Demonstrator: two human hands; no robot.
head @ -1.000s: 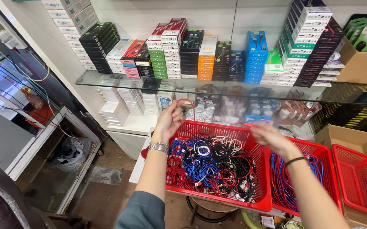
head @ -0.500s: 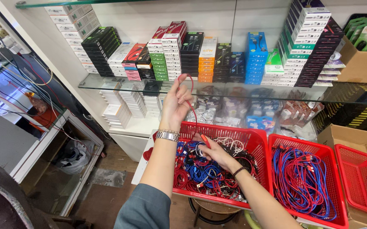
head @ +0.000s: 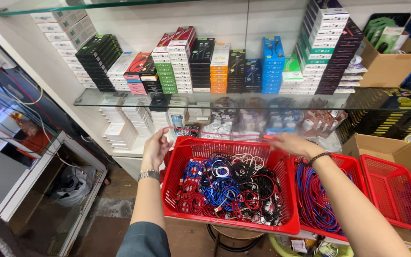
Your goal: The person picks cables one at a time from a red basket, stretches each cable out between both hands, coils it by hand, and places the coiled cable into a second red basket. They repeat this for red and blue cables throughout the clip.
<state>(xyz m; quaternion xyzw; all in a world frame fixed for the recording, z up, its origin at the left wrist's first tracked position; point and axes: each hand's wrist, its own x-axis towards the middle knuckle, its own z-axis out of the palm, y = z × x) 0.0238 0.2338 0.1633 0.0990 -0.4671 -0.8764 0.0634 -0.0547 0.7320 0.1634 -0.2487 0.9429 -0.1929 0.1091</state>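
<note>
A red cable (head: 215, 133) stretches taut between left hand (head: 157, 147) and right hand (head: 288, 143) — above the red basket (head: 186, 152).

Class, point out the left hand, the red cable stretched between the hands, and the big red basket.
left hand (head: 155, 148), head view, back of hand.
red cable (head: 215, 134), head view, mid-span.
big red basket (head: 281, 192), head view, right wall.

Stacked boxes (head: 200, 66) on glass shelf (head: 96, 99), cardboard box (head: 388, 64), stool (head: 234, 235)

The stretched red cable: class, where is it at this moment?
In the head view, the red cable runs taut between the left hand and right hand, above the red basket's back rim.
</note>
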